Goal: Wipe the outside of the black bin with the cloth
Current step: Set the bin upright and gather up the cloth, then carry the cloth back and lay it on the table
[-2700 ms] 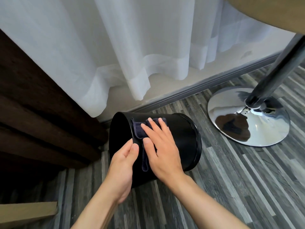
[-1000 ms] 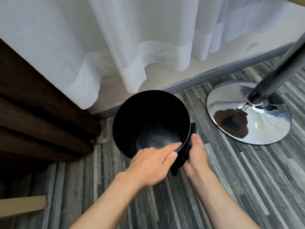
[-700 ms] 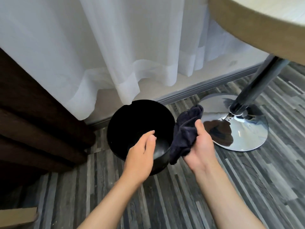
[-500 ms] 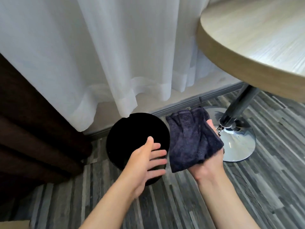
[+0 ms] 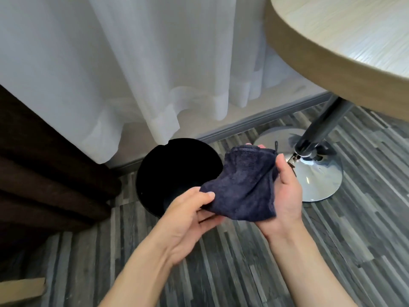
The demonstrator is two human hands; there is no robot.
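The black bin stands upright on the floor by the curtain, its open mouth facing up. Neither hand touches it. A dark blue cloth is held above the floor just right of the bin. My right hand supports the cloth from underneath, thumb on its right edge. My left hand pinches the cloth's lower left corner between thumb and fingers. The cloth hides part of the bin's right rim.
A round wooden table overhangs at top right on a pole with a chrome base. White sheer curtains hang behind the bin. Dark brown drapes fill the left. The floor is grey striped wood.
The bin went from lying on its side to standing upright. Both hands left it, the cloth was lifted off, and my left hand has now taken hold of the cloth's corner.
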